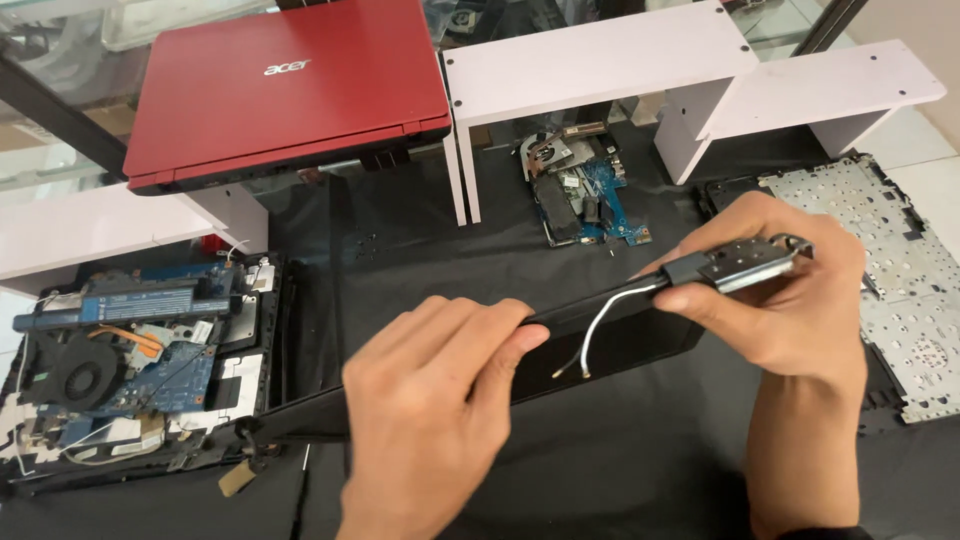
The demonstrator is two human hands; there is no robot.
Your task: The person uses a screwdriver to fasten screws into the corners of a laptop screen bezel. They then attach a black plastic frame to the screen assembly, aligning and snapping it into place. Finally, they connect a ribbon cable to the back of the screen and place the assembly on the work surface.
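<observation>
Both hands on a laptop screen panel, held on edge above the middle of the bench.

Left hand clamped over the panel's top edge near its left half, fingers wrapped tight. Right hand pinches the metal hinge bracket at the panel's right end, grip closed on it.

Loose white antenna cable dangles below the hinge; best kept free of the fingers, with the panel steadied along its edge rather than flexed.

Long axis runs left to right, rising toward the right; hinge end points at the bench's right edge.

Opened laptop base at left edge. Red laptop on a white shelf, far left.
</observation>
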